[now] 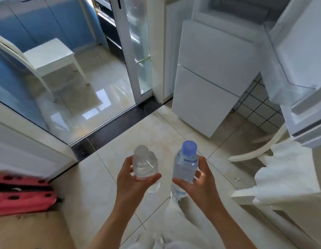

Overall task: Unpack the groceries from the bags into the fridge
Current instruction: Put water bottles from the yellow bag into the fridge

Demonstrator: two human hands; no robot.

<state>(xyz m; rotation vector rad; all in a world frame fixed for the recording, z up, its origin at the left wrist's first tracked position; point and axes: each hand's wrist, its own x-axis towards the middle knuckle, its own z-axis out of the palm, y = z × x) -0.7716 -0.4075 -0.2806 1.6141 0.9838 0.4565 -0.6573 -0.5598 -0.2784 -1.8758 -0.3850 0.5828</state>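
My left hand [131, 182] grips a clear water bottle with a clear cap [145, 165], held upright over the tiled floor. My right hand [201, 186] grips a taller water bottle with a blue cap [185, 166], also upright, a little to the right of the first. The white fridge [210, 69] stands ahead on the right with its lower drawers closed. Its open door [300, 69] with door shelves reaches into the upper right. A white bag [289, 173] lies on a white chair at the right.
A red perforated object [21, 194] lies at the lower left. A glass sliding door [136, 47] and its dark threshold [116, 123] cross the floor ahead. Beyond it stand a white stool [50, 54] and blue cabinets. My light trousers show below.
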